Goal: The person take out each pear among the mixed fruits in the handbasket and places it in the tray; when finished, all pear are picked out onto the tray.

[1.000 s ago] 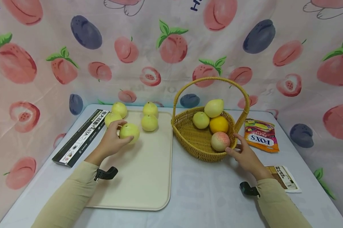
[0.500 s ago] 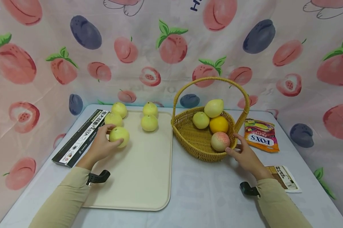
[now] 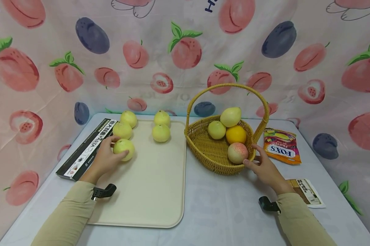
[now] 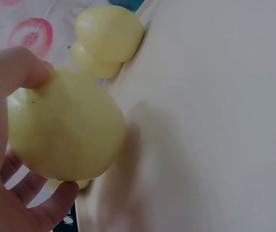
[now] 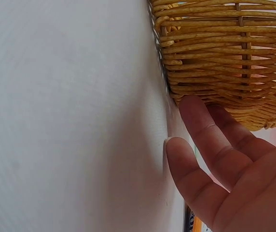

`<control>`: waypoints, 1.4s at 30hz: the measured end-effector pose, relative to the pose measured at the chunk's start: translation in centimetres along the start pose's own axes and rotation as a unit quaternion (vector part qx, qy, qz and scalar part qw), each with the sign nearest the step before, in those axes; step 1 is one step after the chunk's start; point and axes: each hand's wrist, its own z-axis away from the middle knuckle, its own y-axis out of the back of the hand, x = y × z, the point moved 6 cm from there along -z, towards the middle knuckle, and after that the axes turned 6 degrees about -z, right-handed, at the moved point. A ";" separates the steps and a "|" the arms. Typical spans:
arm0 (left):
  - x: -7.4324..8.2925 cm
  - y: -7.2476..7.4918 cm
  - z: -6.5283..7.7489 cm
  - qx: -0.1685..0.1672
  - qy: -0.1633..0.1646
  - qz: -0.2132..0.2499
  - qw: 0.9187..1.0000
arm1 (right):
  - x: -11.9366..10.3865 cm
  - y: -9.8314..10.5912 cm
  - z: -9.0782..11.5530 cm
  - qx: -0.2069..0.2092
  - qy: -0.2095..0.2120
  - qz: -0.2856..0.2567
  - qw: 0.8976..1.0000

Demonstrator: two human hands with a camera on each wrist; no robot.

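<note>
Yellow-green fruit grasped in the left hand. Head view: the held fruit is over the left side of a cream tray, just near of another yellow-green fruit. At the left, a long black-and-white box reads "PASTA" beside Chinese characters, most too small to make out. At the far right, an orange-and-purple candy bag bears "FOX'S" and "FRUITS", inverted; a label on the brown-and-white packet nearer is illegible. The left hand reaches in from the near left, thumb toward the right. The right hand holds the near right rim of a wicker basket.

Left wrist view: thumb and fingers clasp opposite sides of the fruit; whether it touches the tray cannot be told.

Right wrist view: fingers are extended, slightly bent, their tips at the lower wickerwork.
</note>
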 end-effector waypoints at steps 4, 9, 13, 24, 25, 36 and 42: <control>-0.4 0.1 0.1 -0.003 0.014 0.000 1.000 | 0.1 0.0 -0.1 0.001 0.004 0.001 1.000; -1.0 0.1 0.1 -0.012 0.027 0.008 1.000 | 0.2 0.0 0.0 0.000 0.003 -0.002 1.000; -1.4 0.1 -0.1 -0.015 0.034 0.012 0.999 | 0.2 0.0 0.1 0.000 0.002 -0.004 1.000; -1.2 0.1 -0.5 -0.003 0.054 0.008 0.998 | 0.3 0.1 0.1 0.001 0.003 -0.006 1.000; -1.2 0.1 -0.5 -0.002 0.057 0.007 0.998 | 0.3 0.1 0.0 0.000 0.003 -0.006 1.000; -1.8 0.3 -0.9 -0.002 0.080 0.004 0.997 | 0.2 0.1 -0.1 -0.004 -0.005 -0.005 1.000; -2.1 0.5 -0.9 -0.003 0.083 0.009 0.996 | 0.2 0.0 -0.2 -0.003 0.001 -0.003 1.000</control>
